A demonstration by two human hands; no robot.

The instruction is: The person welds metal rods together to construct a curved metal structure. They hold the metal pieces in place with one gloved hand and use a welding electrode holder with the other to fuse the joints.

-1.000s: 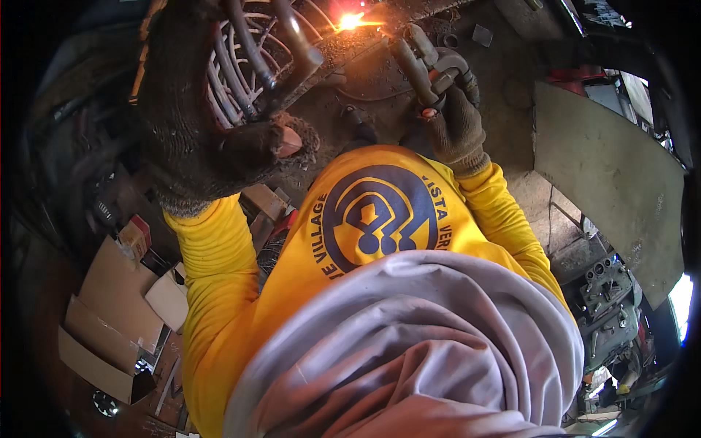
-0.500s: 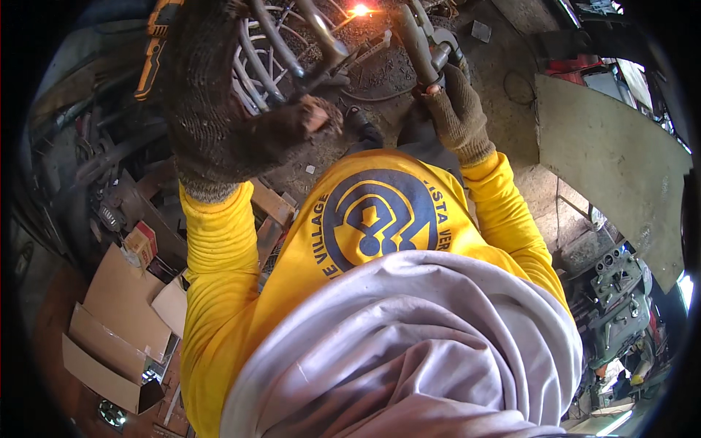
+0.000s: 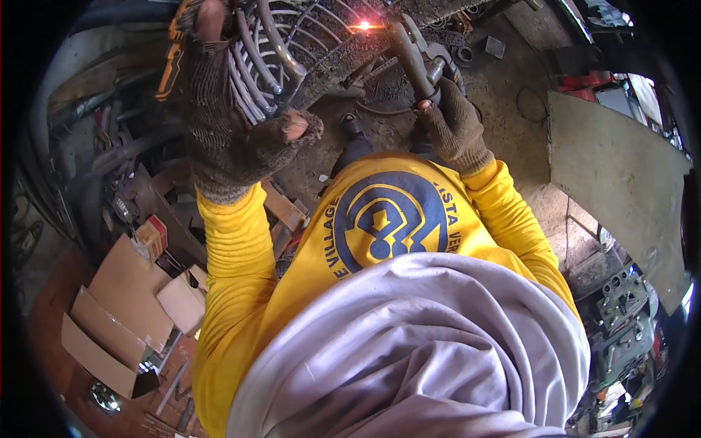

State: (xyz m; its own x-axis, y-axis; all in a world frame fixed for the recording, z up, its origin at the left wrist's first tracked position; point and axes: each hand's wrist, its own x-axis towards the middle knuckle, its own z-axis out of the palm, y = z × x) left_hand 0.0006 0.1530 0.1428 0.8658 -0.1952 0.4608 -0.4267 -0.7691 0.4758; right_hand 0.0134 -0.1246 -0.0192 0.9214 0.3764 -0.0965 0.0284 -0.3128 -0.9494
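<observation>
My right hand (image 3: 456, 125), in a brown knit glove with bare fingertips, is wrapped round the handle of a welding electrode holder (image 3: 410, 58). Just left of the holder's far end, a small red-white glow (image 3: 365, 26) burns near a dark metal surface. My left hand (image 3: 237, 120) wears a matching glove and is raised close to the view. Its fingers stretch upward and its thumb stands apart, with nothing seen in it. Behind and right of it is a metal piece of curved rods (image 3: 263, 69), partly hidden by the glove; I cannot tell whether they touch.
A dark workbench edge (image 3: 332, 73) runs below the glow. At upper left is an orange and black tool (image 3: 172, 62). A large flat sheet (image 3: 617, 175) leans at the right, above metal machine parts (image 3: 624, 314). Open cardboard boxes (image 3: 120, 306) lie at lower left.
The view has shifted a little, showing more of the bench. My left hand is less blurred, and a bare fingertip now shows at its top. My right hand keeps its hold; the glow looks redder.
</observation>
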